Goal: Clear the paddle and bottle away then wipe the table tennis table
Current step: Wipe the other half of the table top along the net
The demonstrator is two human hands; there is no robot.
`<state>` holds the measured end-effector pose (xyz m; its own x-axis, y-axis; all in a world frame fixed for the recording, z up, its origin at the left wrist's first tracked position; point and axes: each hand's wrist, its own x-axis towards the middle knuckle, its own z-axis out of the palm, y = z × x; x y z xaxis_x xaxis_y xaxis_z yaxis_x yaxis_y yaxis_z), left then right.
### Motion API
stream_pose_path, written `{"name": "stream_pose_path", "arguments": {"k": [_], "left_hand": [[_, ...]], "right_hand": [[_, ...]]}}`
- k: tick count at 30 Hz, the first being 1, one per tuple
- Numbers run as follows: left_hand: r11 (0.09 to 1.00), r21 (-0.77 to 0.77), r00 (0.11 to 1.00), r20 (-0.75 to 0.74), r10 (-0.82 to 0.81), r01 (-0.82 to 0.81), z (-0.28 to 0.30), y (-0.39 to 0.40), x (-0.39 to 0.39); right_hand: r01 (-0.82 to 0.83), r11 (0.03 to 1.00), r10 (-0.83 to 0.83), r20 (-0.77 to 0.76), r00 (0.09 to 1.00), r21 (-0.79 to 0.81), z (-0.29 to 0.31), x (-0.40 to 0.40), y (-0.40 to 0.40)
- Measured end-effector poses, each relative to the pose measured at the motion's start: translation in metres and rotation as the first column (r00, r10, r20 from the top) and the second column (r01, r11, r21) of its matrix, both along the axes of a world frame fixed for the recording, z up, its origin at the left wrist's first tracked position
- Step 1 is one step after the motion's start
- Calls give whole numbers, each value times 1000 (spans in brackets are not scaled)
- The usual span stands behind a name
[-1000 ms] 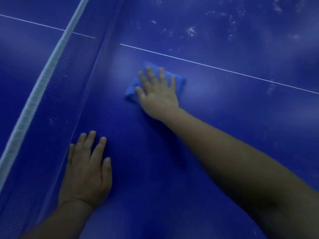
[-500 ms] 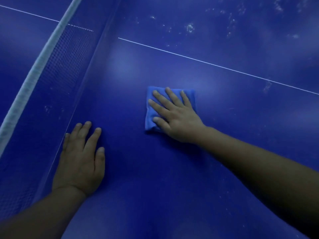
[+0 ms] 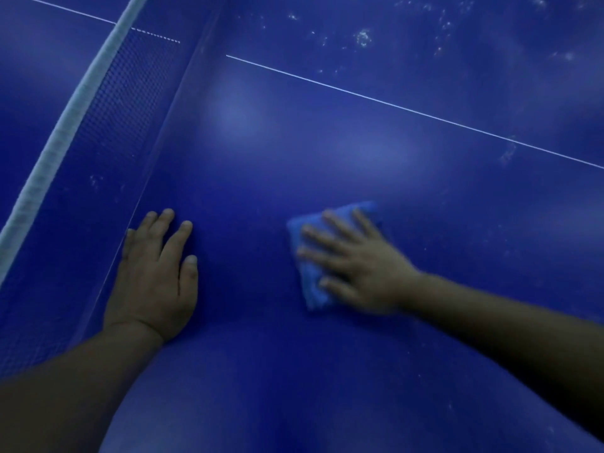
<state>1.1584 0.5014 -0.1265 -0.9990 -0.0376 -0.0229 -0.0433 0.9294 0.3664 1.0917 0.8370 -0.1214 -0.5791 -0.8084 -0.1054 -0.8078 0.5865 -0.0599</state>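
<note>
On the blue table tennis table, the right hand lies flat on a folded blue cloth, its fingers spread and fairly straight, pressing the cloth against the surface rather than curling round it. That hand and the cloth are slightly blurred. Most of the cloth is covered by the palm and fingers; its left edge and upper corner show beyond them.

Well apart to the left, the left hand rests palm down on the bare table, fingers straight and close together, holding nothing. Its little finger lies just beside the foot of the net, whose white top band runs diagonally up the left side. A thin white line crosses the table beyond both hands, and pale specks and smudges dot the surface past it, at the top right. Neither paddle nor bottle appears in view.
</note>
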Motion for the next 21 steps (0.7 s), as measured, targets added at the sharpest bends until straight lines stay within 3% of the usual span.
{"name": "stream_pose_path", "arguments": {"k": [1, 2, 4, 5, 6, 7, 8, 9, 10, 11, 12, 13, 15, 17, 18, 19, 21], "left_hand": [[1000, 0, 1000, -2, 0, 0, 0, 0, 0], [1000, 1, 1000, -6, 0, 0, 0, -1, 0], [1000, 6, 1000, -11, 1, -1, -1, -1, 1], [1000, 6, 1000, -11, 2, -2, -1, -1, 1], [1000, 4, 1000, -10, 2, -2, -1, -1, 0], [1000, -1, 1000, -9, 1, -1, -1, 0, 0], [1000, -6, 1000, -8, 2, -2, 0, 0, 0], [1000, -11, 1000, -7, 5, -5, 0, 0, 0], [1000, -12, 1000, -8, 8, -8, 1, 0, 0], [1000, -11, 1000, -9, 9, -9, 1, 0, 1], [1000, -9, 1000, -10, 6, -7, 2, 1, 1], [1000, -8, 1000, -13, 4, -4, 2, 1, 0], [1000, -5, 1000, -21, 7, -7, 3, 2, 1], [1000, 11, 1000, -19, 12, -12, 4, 2, 1], [1000, 22, 1000, -13, 17, -16, 5, 2, 2], [999, 35, 1000, -8, 23, -22, 5, 2, 2], [998, 57, 1000, -6, 30, -29, 6, 1, 1]], "right_hand": [[161, 987, -162, -32, 986, -17, 3, -26, 14], [408, 913, -408, -30, 912, -22, 7, -56, 27], [819, 573, -819, 26, 574, -23, 18, -104, 49], [899, 436, -897, 62, 437, -24, 20, -109, 47], [910, 413, -909, 53, 414, -33, 17, -98, 36], [862, 505, -862, 10, 506, -52, 11, -78, 19], [739, 669, -741, -5, 671, -77, 4, -48, 0], [527, 844, -531, -8, 848, -99, -2, -14, -18], [267, 959, -268, -5, 963, -93, -7, 17, -27], [50, 997, -51, -14, 999, -64, -8, 29, -28], [-64, 998, 64, 3, 998, -25, -4, 18, -23], [-37, 999, 37, -29, 999, 1, -3, -8, -16], [317, 948, -318, -63, 946, -23, 2, -75, -10], [644, 763, -646, -7, 764, -52, 8, -135, -17], [707, 704, -707, 33, 707, -67, 11, -151, -31], [699, 712, -697, 49, 715, -67, 11, -156, -50], [489, 871, -488, 24, 872, -46, 6, -132, -88]]}}
